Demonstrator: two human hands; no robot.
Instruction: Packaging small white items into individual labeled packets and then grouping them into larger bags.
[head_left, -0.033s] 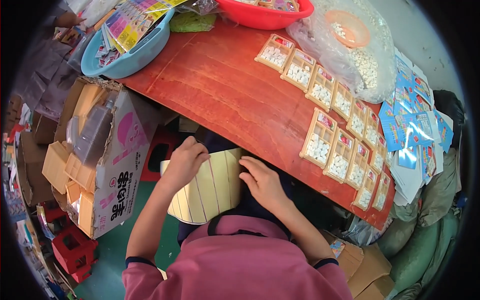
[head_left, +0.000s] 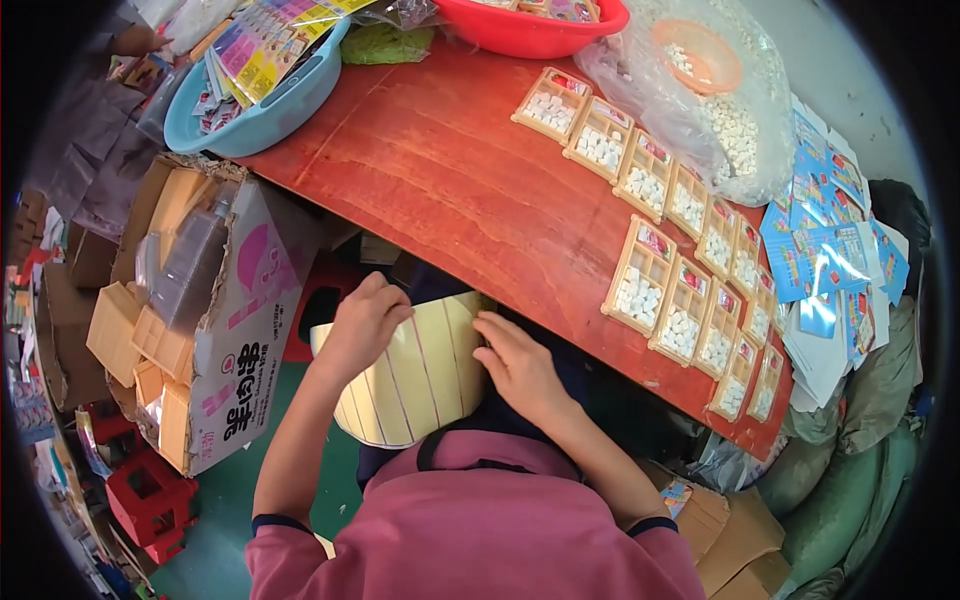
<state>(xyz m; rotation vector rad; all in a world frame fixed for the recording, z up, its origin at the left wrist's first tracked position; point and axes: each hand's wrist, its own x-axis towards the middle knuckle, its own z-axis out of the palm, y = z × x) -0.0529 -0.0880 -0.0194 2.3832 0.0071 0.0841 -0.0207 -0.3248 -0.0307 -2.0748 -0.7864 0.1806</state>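
Across my lap lies a pale yellow sheet [head_left: 408, 385] with thin dark lines running down it, its surface bowed. My left hand [head_left: 370, 318] is closed at its upper left part, fingers curled and pinched together; whether a small piece is between the fingertips is hidden. At the sheet's upper right edge, my right hand [head_left: 522, 368] holds the edge between thumb and fingers. Just beyond both hands is the edge of the red wooden table [head_left: 430, 170].
Divided trays [head_left: 637, 297] with white pieces stand in two rows at the table's right. A blue basin [head_left: 255, 125], a red basin [head_left: 540, 32] and a clear bag of white pieces [head_left: 735, 135] are farther back. An open carton [head_left: 240, 330] stands left; blue printed cards [head_left: 825, 260] lie right.
The sheet's left edge and my left hand have shifted slightly to the left. My right hand has also moved a little left along with the sheet's edge.
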